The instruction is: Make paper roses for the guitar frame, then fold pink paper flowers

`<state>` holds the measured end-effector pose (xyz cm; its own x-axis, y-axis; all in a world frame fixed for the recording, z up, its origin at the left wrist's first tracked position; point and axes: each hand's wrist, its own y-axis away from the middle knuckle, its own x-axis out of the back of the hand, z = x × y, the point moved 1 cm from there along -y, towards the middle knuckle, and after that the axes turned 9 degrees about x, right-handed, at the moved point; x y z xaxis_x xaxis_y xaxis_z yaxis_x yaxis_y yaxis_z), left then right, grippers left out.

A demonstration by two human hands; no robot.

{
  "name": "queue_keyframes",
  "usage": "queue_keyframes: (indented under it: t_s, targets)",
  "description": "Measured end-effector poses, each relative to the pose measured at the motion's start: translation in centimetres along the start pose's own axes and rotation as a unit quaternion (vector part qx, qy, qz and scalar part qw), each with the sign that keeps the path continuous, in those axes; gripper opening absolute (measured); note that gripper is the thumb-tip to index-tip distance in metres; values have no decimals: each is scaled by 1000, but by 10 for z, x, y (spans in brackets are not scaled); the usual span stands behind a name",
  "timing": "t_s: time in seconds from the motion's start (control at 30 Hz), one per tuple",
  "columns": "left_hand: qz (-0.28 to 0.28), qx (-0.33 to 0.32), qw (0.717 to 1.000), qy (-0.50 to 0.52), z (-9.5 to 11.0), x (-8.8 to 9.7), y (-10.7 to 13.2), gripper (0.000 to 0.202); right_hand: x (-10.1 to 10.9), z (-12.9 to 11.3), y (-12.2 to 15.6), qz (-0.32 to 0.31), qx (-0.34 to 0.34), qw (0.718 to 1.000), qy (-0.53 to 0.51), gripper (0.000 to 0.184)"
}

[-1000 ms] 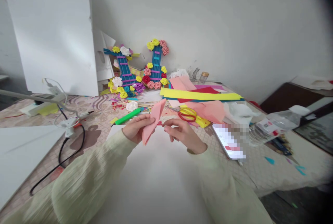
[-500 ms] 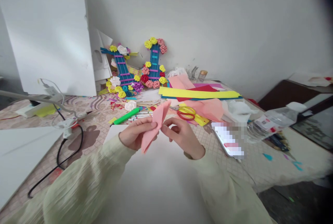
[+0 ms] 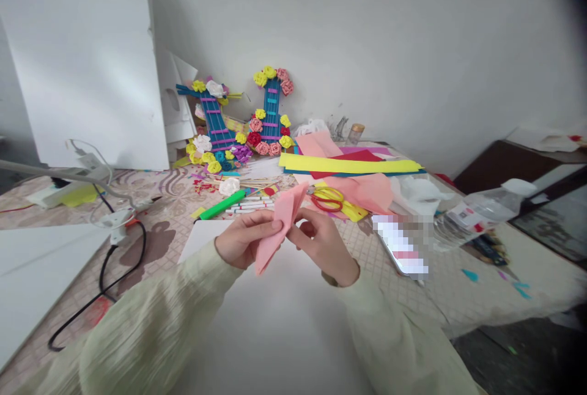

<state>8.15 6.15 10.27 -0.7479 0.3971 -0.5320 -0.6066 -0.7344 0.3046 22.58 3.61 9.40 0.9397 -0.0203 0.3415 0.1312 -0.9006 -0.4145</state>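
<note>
Both my hands hold a folded piece of pink paper (image 3: 280,224) above a white sheet (image 3: 275,309) at the table's near edge. My left hand (image 3: 243,239) pinches the paper's lower left side, thumb on top. On the right, my right hand (image 3: 323,245) has its fingers curled and pinches the paper's upper edge. The paper stands tilted, its tip pointing up and to the right.
Red-and-yellow scissors (image 3: 328,198), pink, yellow and red paper sheets (image 3: 353,166), a green marker (image 3: 224,204), a phone (image 3: 398,245) and a plastic bottle (image 3: 477,208) lie beyond my hands. Two blue stick crafts with paper flowers (image 3: 270,117) lean on the wall. A black cable (image 3: 114,266) and power strip sit left.
The pink paper has turned and shifted slightly right, and my right hand has closed in on its upper edge. My left hand keeps its grip.
</note>
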Motion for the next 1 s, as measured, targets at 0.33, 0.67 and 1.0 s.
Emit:
queue_keyframes:
  t_s: [0.33, 0.67, 1.0]
  targets:
    - [-1, -31, 1000, -4, -3, -1, -3, 32, 0, 0, 2, 20, 18, 1000, 10, 12]
    - [26, -70, 997, -5, -5, -6, -3, 32, 3, -4, 2, 42, 32, 998, 22, 10]
    - [47, -87, 995, -3, -13, -3, -6, 28, 7, -5, 1, 48, 35, 997, 43, 21]
